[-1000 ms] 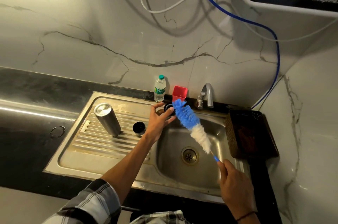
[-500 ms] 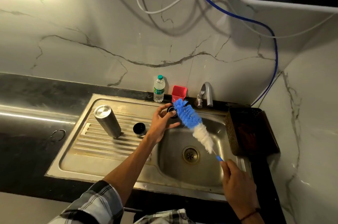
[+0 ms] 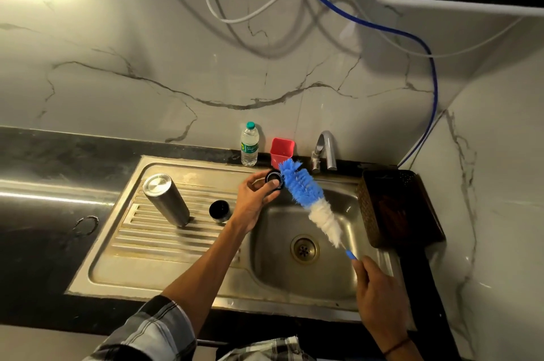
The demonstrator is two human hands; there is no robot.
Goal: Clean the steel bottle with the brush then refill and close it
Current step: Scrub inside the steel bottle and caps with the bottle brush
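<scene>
Lifted clear of the sink rim since the earlier frame, the small black cap (image 3: 274,180) is pinched in the left hand (image 3: 255,202) against the blue tip of the brush (image 3: 306,198), whose handle the right hand (image 3: 379,299) grips closed. Steel bottle (image 3: 166,199) stands inverted on the drainboard (image 3: 164,231), well apart, beside a second dark cap (image 3: 219,211). Risk: a hard bristle push could flick the lightly held cap into the basin.

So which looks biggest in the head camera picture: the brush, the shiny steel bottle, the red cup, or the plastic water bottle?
1. Brush, longest by far.
2. Steel bottle.
3. Plastic water bottle.
4. Red cup.
The last two stand farther back, so they may look smaller than they are.
</scene>
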